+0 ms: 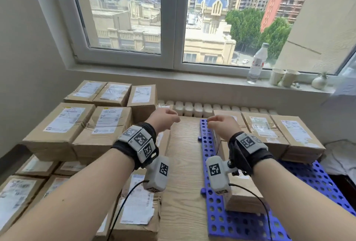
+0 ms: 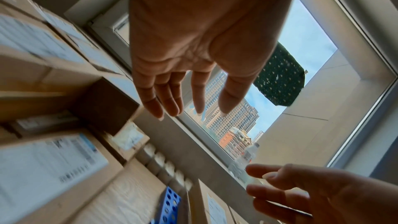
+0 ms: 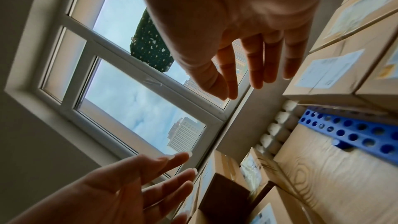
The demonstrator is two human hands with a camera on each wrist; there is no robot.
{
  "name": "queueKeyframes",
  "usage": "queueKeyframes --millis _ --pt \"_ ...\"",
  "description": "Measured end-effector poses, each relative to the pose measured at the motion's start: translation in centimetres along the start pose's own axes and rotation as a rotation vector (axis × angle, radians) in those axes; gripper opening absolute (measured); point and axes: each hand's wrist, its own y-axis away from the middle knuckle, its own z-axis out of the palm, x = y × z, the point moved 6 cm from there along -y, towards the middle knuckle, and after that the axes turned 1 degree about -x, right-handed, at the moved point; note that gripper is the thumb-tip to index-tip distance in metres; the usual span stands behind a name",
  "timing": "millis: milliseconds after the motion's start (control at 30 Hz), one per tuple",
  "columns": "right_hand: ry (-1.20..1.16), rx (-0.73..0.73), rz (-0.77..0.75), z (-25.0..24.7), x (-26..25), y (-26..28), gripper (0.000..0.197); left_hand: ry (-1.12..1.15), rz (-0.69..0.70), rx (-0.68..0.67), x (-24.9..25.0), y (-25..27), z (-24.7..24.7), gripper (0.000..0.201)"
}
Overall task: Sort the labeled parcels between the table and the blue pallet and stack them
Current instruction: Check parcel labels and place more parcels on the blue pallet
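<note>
Now both hands hang in the air above the wooden table [image 1: 183, 183], empty, palms facing each other. On the left hand [image 1: 163, 118] the fingers [image 2: 170, 98] are loosely extended with small gaps between them, holding nothing; the right hand [image 1: 221, 123] has its fingers [image 3: 256, 67] likewise relaxed and slightly spread. Left of the left fingers, labeled parcels [image 1: 61, 127] sit stacked on the table in layers (each with a white label on top). Right of the right fingers, another row of parcels [image 1: 273, 131] rests on the blue pallet [image 1: 312, 181], which is perforated. Beyond the fingertips lies the window sill [image 1: 192, 76], bearing a water bottle [image 1: 257, 63] and paper cups [image 1: 285, 77].
</note>
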Motion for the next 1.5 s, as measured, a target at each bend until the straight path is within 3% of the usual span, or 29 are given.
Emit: queueKeyframes --millis 233,467,767,1000,1300,1500 --pt "0.009 -0.065 -0.063 6.8 -6.3 0.1 0.017 0.023 -0.019 0.117 -3.6 0.7 -9.1 0.023" --pt "-0.005 -0.162 -0.105 14.2 -10.2 0.5 0.019 0.067 -0.051 0.210 -8.4 1.4 -14.1 0.021" --pt "-0.042 -0.263 -0.129 17.9 -11.2 -1.8 0.015 0.029 -0.159 0.314 -11.3 0.9 -19.4 0.018" --pt "-0.087 -0.345 -0.074 20.3 -10.7 -3.8 0.017 0.018 -0.259 0.389 -12.5 -0.2 -20.4 0.028" --pt "-0.052 -0.347 0.040 24.1 -10.5 -4.1 0.022 0.026 -0.303 0.312 -15.4 -2.5 -22.1 0.041" --pt "-0.038 -0.287 0.133 26.4 -10.2 -4.0 0.030 0.025 -0.278 0.192 -16.8 -4.5 -22.7 0.042"
